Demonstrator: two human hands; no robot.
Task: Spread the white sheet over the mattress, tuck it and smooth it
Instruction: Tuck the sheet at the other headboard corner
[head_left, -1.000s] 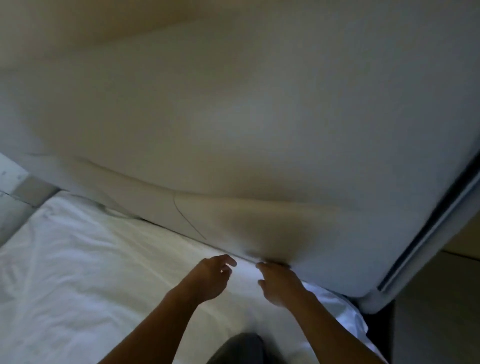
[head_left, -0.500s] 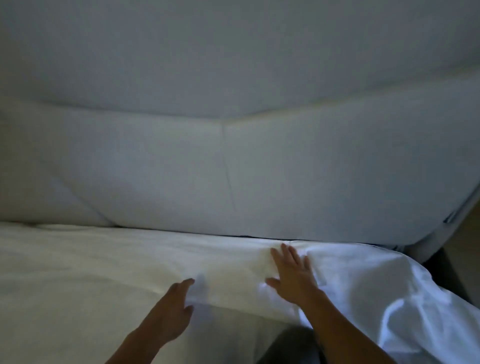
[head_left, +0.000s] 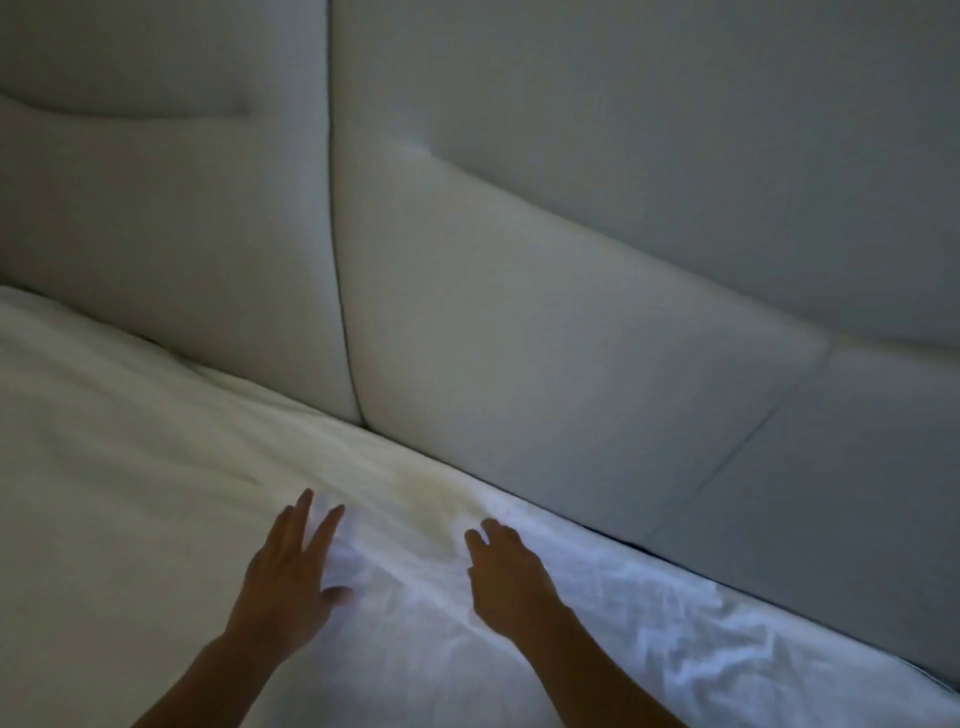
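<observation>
Head cam: my left hand (head_left: 283, 577) and right hand (head_left: 506, 574) lie flat on the white sheet (head_left: 130, 493), fingers apart; padded headboard (head_left: 571, 312) just beyond.

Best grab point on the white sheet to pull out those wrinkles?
Pinch the crumpled ridge of the white sheet between the left hand and right hand, coming from above; folds stand raised there. Near the padded headboard it's tucked flat.

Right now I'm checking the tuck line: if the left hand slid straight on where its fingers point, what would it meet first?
Probably the padded headboard, after crossing more white sheet; the left hand lies flat, fingers aimed there.
</observation>
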